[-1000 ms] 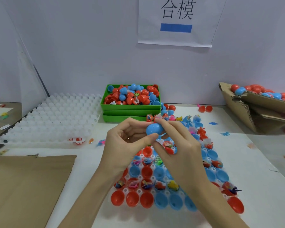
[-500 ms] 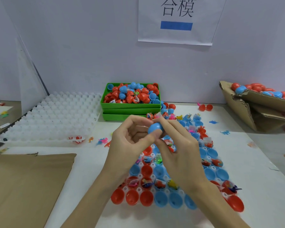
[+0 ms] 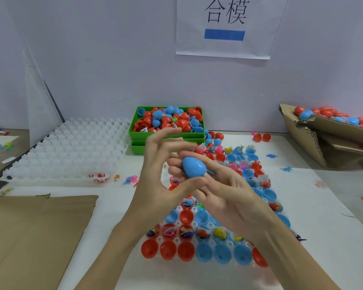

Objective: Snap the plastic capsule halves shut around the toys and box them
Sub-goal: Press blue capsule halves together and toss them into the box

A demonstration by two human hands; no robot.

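A closed blue capsule [image 3: 194,167] is held above the table's middle. My right hand [image 3: 224,197] grips it, the index finger lying along its right side and the other fingertips curled under its left. My left hand [image 3: 155,181] stands beside it with fingers straight and spread upward, and its thumb touches the capsule's lower edge. Below my hands lies a white holder tray [image 3: 177,240] filled with red halves [image 3: 149,249] and blue halves [image 3: 222,254], several with small toys inside. My hands hide part of it.
A green bin [image 3: 166,136] of loose red and blue halves stands behind my hands. A cardboard box [image 3: 302,139] holding closed capsules is at the right. An unfilled white tray [image 3: 71,151] lies at the left, a cardboard sheet [image 3: 29,237] at the near left. Loose toys [image 3: 286,169] are scattered around.
My left hand's fingers have come off the capsule and spread upward, leaving only the thumb against it. The whole closed blue capsule now shows in my right hand.
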